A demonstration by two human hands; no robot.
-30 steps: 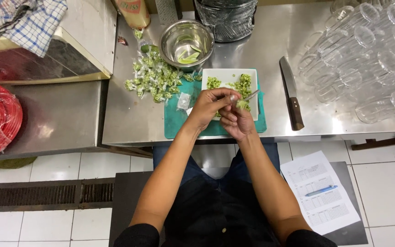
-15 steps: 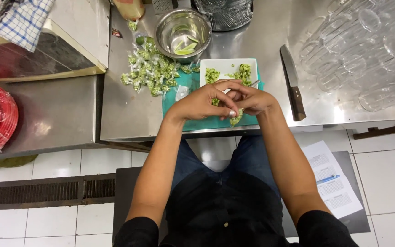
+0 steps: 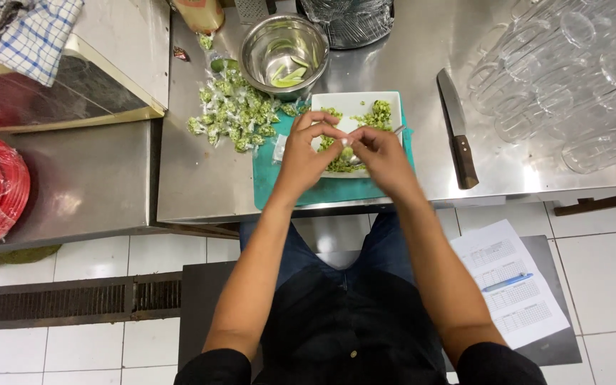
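Item: my left hand (image 3: pixel 306 151) and right hand (image 3: pixel 379 153), fingertips pinched together on a small clear wrapper (image 3: pixel 341 132) (contents unclear), held over the white plate (image 3: pixel 356 104) of green filling so spills land there; kitchen knife (image 3: pixel 456 132) parked aside.

A small green morsel (image 3: pixel 346 152) is pinched between the fingers (image 3: pixel 329 134) over a white square plate (image 3: pixel 351 105), on which chopped green filling (image 3: pixel 376 114) is heaped, set upon a teal board (image 3: pixel 322 191).

Left hand (image 3: pixel 306 153) and right hand (image 3: pixel 381 155) pinch a small green wrapped piece (image 3: pixel 346 152) over the white plate (image 3: pixel 356 104).
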